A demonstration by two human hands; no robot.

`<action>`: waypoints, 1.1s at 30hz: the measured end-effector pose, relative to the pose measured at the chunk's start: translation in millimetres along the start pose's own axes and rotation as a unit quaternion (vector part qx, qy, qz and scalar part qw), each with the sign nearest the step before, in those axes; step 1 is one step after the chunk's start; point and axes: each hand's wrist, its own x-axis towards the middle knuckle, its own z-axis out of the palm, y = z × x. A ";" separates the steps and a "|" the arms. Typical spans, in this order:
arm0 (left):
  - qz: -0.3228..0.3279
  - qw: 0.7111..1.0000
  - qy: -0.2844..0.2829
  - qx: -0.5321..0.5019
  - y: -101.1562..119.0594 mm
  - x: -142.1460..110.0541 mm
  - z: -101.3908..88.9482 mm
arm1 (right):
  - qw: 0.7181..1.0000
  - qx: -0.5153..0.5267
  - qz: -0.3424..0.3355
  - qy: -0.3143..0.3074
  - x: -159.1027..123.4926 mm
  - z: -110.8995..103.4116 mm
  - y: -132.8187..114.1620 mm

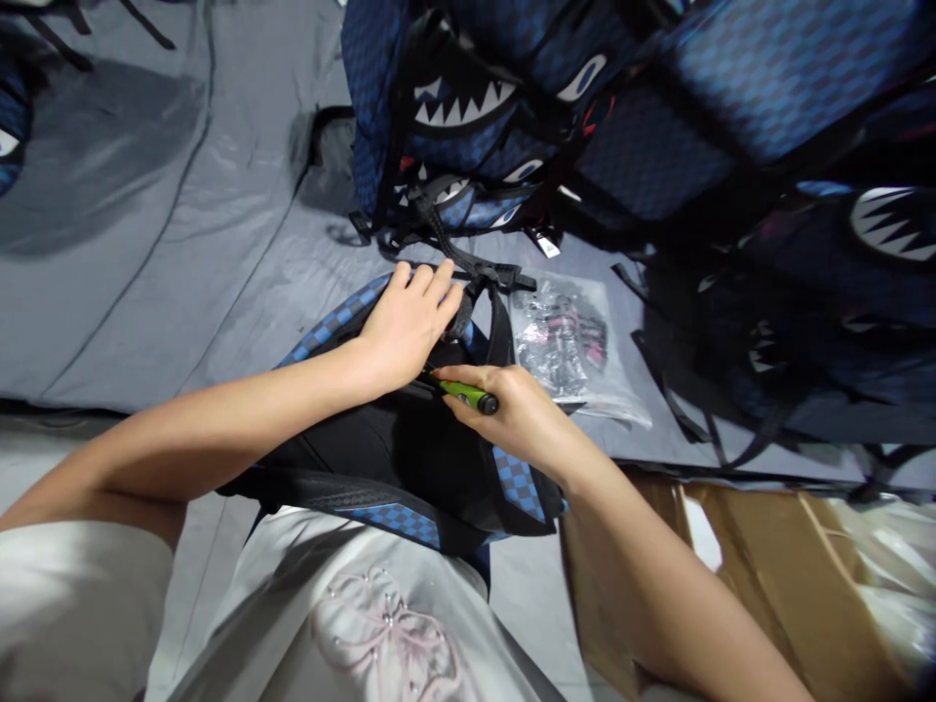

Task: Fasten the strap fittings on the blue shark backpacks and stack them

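A black backpack [439, 448] with blue checkered trim lies against my body at the table's edge. My left hand [409, 322] rests flat on its upper part, near the straps, with the fingers stretched out. In my right hand [516, 405] is a slim green tool with a black end [468, 395], gripped between thumb and fingers. Its tip points at the bag, just beside my left wrist, and what it touches is hidden. A black strap with a buckle [504, 276] lies beyond my left fingertips.
Blue checkered backpacks with shark-teeth faces [468, 107] stand along the far side and right. A clear plastic bag [563, 336] with dark and pink contents lies right of my hands. Grey cloth [168, 214] covers the table. Below its edge sits a cardboard box [767, 565].
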 end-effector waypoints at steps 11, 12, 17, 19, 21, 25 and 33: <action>0.002 1.000 0.006 0.022 0.4 -0.6 0.3 | 0.999 -0.012 0.023 0.020 -3.0 2.6 -3.8; 0.001 1.000 0.008 0.023 0.6 -0.9 0.2 | 0.999 -0.022 0.027 0.019 -3.5 2.2 -4.3; -0.003 0.999 0.015 0.033 1.4 -1.6 0.1 | 0.999 -0.017 0.020 0.030 -6.1 2.8 -4.4; -0.003 0.999 0.014 0.043 1.5 -1.6 0.8 | 0.999 -0.025 0.031 0.028 -7.0 4.6 -3.3; 0.000 0.999 0.012 0.051 1.8 -1.6 1.7 | 0.999 -0.005 0.029 0.037 -7.8 7.6 -2.2; 0.003 0.999 0.006 0.052 2.6 -2.0 -0.5 | 0.997 0.026 0.026 0.064 -9.5 14.2 -1.9; -0.037 0.989 -0.145 -0.003 -22.9 -6.9 -34.7 | 0.989 0.051 0.011 0.140 -17.2 25.2 2.7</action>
